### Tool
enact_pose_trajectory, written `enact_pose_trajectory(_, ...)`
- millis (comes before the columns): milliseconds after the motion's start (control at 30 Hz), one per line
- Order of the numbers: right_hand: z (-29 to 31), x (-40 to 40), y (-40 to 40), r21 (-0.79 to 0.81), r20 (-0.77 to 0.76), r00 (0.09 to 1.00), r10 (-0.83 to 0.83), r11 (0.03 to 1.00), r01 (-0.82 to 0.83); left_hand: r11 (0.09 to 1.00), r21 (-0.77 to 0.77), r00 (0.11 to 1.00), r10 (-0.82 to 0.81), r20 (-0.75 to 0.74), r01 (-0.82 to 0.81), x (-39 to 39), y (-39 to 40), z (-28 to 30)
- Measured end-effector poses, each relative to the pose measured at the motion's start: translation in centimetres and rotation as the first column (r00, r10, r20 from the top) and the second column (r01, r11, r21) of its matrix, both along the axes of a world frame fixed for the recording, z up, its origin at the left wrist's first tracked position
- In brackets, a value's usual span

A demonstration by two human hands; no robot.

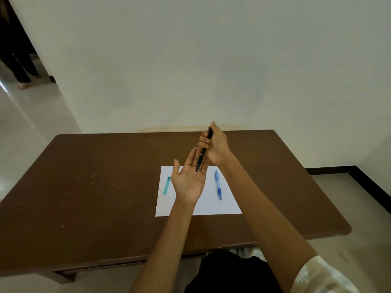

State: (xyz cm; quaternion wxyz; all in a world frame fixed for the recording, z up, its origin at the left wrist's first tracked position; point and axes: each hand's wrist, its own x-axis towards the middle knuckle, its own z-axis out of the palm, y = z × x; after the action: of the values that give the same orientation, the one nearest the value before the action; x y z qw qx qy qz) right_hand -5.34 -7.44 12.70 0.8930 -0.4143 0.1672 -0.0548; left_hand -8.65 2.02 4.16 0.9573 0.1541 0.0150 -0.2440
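While my right grip (214, 144) curls round the black pen (201, 158), tip down, my left grip (189, 180) lies open, palm up, just under that tip, above the paper (211, 208) on the bench (95, 187), between a teal cap (167, 185) and a blue pen (218, 186).

A plain, sparsely furnished room, most like a study corner in a home or a simple office. Beyond the right hand (214, 144) rises a bare off-white wall (190, 60), and a brown counter (95, 187) stands against it. Below the left hand (188, 180) lies a white sheet of paper (228, 206), with a blue pen (218, 186) just right of that hand. Far to the left, glossy pale floor tiles (27, 127) lead to a dark doorway (14, 49). Off to the right runs a black skirting board (330, 169).
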Motion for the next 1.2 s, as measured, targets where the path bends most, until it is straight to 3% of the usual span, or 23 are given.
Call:
enact_pose_trajectory(200,-0.7,-0.1,0.0,-0.099,-0.013,0.999,0.033,0.994,-0.034,1.0,0.015,1.0,-0.008,0.028,0.008,0.0,0.3,-0.2)
enact_pose_trajectory(333,-0.9,-0.3,0.1,-0.064,-0.003,0.998,0.069,0.996,-0.069,0.999,0.04,1.0,-0.014,0.023,0.013,0.1,0.5,-0.5)
enact_pose_trajectory(600,-4.1,-0.7,-1.4,-0.131,-0.065,0.99,0.125,0.982,-0.133,0.977,0.212,0.999,0.03,-0.032,-0.023,1.6,3.3,-3.0)
enact_pose_trajectory(867,-11.4,-0.3,-0.7,-0.336,-0.355,0.934,-0.035,0.937,-0.093,0.86,0.507,0.998,-0.058,-0.02,0.06,3.2,3.3,-6.0)
enact_pose_trajectory(1033,-14.5,0.6,-1.0,-0.403,-0.388,0.916,-0.099,0.912,-0.072,0.798,0.587,0.99,-0.138,-0.039,0.134,4.4,2.0,-7.6)
enact_pose_trajectory(1200,-16.4,1.3,-1.3,-0.574,-0.424,0.892,-0.157,0.808,-0.131,0.717,0.678,0.986,-0.152,-0.075,0.162,5.6,1.2,-8.9)
